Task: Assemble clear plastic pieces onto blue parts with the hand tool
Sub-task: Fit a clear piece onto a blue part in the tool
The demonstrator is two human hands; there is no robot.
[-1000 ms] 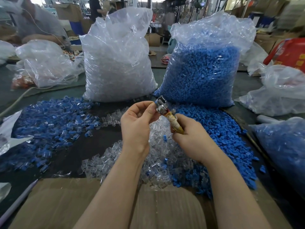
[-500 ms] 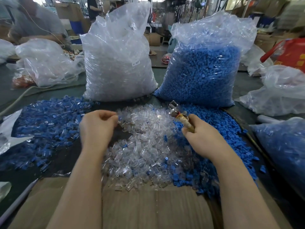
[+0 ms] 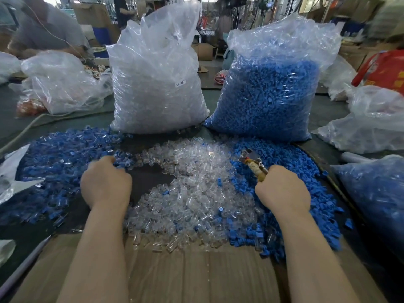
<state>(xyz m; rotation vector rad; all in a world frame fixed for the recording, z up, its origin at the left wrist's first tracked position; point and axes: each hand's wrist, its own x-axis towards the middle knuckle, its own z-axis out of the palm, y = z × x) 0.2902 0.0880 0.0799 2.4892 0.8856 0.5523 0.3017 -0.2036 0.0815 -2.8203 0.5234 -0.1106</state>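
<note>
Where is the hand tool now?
In the head view, the hand tool is right of centre, gripped by the right hand, its metal head over the loose blue parts.

The big see-through plastic bag of clear pieces [image 3: 157, 84] looks shiny white, and the big see-through plastic bag of bright blue parts [image 3: 269, 99] looks blue inside. On the dark grey-green bench [image 3: 144, 180] lie a loose clear pile [image 3: 196, 193] and a loose blue pile [image 3: 290, 169]. The hand tool [image 3: 253, 166] is silver with a yellow-brown handle, and the flat cardboard sheet [image 3: 196, 276] is brown.
</note>
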